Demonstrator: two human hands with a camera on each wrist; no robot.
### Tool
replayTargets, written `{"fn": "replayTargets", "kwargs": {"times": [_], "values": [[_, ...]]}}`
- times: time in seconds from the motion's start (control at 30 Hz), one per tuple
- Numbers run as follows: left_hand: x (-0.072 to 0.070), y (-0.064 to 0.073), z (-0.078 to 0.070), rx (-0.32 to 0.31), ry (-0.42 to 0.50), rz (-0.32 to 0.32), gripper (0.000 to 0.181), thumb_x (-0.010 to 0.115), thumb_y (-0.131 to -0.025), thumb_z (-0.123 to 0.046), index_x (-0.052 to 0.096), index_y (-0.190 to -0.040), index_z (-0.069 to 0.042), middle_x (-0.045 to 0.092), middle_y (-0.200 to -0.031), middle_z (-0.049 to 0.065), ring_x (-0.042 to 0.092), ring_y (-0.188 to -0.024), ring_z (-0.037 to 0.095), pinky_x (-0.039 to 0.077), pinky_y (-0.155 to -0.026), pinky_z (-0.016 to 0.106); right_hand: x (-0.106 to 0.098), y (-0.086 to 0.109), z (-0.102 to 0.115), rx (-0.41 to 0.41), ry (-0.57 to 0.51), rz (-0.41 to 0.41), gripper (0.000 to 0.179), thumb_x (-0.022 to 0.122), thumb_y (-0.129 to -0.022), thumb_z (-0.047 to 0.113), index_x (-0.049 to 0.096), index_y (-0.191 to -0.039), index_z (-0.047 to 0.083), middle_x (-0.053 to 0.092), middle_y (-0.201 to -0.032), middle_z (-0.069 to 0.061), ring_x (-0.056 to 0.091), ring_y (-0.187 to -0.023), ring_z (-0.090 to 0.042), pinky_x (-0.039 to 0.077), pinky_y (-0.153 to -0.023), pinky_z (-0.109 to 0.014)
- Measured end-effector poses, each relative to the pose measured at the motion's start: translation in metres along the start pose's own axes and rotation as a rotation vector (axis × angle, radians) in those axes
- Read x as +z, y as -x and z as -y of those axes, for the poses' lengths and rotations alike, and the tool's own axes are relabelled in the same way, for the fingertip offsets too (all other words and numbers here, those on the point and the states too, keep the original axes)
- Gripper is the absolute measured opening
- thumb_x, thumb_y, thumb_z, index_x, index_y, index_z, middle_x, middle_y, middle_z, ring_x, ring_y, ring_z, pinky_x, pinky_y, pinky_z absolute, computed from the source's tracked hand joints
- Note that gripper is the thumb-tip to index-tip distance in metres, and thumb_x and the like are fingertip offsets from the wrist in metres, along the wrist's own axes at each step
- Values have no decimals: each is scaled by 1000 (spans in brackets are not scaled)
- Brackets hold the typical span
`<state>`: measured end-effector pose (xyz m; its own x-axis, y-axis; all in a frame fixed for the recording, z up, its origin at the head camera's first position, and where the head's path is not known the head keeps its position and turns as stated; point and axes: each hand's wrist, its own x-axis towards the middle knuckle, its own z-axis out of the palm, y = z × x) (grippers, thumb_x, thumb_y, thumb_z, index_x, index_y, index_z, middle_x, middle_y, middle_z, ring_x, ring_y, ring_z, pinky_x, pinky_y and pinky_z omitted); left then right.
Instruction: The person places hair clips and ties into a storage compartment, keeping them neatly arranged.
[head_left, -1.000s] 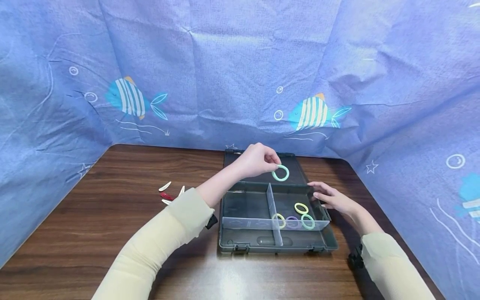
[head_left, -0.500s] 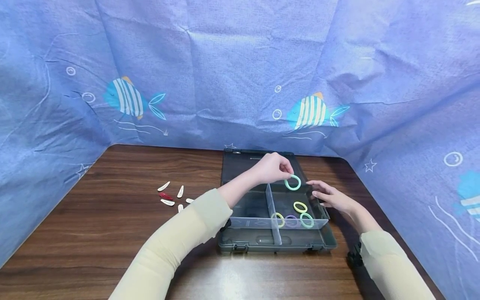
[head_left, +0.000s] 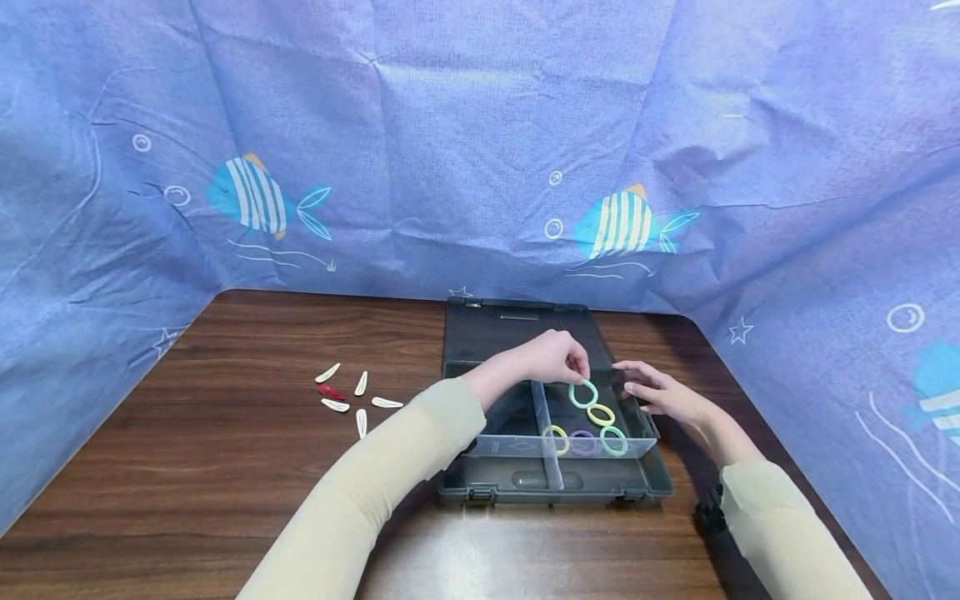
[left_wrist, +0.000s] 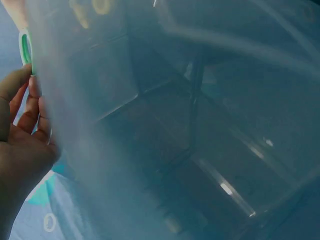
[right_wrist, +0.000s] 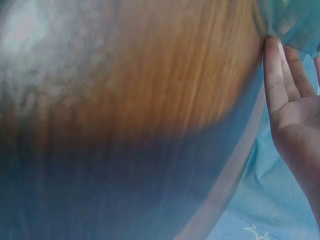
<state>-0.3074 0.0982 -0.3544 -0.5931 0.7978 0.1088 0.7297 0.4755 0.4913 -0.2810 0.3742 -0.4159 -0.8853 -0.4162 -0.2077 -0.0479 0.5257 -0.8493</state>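
Note:
My left hand (head_left: 558,357) pinches a mint-green hair tie (head_left: 582,394) between thumb and fingers, low over the back right compartment of a dark see-through plastic box (head_left: 480,492). The left wrist view catches the same green hair tie (left_wrist: 23,47) at its left edge. Inside that compartment lie a yellow hair tie (head_left: 600,415), a second green one (head_left: 613,442), a purple one (head_left: 582,444) and another yellow one (head_left: 558,440) beside the clear divider (head_left: 542,417). My right hand (head_left: 663,392) touches the box's right side with extended fingers, its fingertips right at the wall in the right wrist view.
Several white snap hair clips (head_left: 361,383) and a red one (head_left: 331,392) lie on the wooden table (head_left: 225,467), left of the box. The box's lid (head_left: 517,321) is folded back behind it. A blue fish-print cloth (head_left: 465,167) surrounds the table's back and sides.
My left hand has moved right and down with the green hair tie, from above the lid to low in the back right compartment. My right hand stays at the box's side.

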Motion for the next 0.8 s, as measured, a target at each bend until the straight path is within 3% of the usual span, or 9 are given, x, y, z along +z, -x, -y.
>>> {"fn": "replayTargets", "kwargs": {"times": [0.27,0.6,0.8], "values": [[13,-7,9,70,-52,87,4,69,-85,-16,71,-81,-18,64,-72,-9,53,-66,0,41,-66,12,0,0,-1,2,-4,2,51,46,-100,29,29,-144,10,45,-131,-24,54,-105,-10,44,-88,-43],[30,-11,10,125,-332,115,4,68,-87,-27,72,-87,-26,61,-76,-15,50,-81,4,38,-76,23,-1,0,0,6,-16,0,52,46,-100,30,28,-144,10,42,-134,-24,54,-106,-10,45,-88,-40],[38,-8,10,124,-392,113,5,68,-86,-27,72,-90,-28,62,-81,-18,49,-89,6,36,-81,26,-1,-1,-1,1,-11,8,52,45,-100,29,28,-145,10,41,-135,-25,53,-107,-8,44,-90,-45]]}}
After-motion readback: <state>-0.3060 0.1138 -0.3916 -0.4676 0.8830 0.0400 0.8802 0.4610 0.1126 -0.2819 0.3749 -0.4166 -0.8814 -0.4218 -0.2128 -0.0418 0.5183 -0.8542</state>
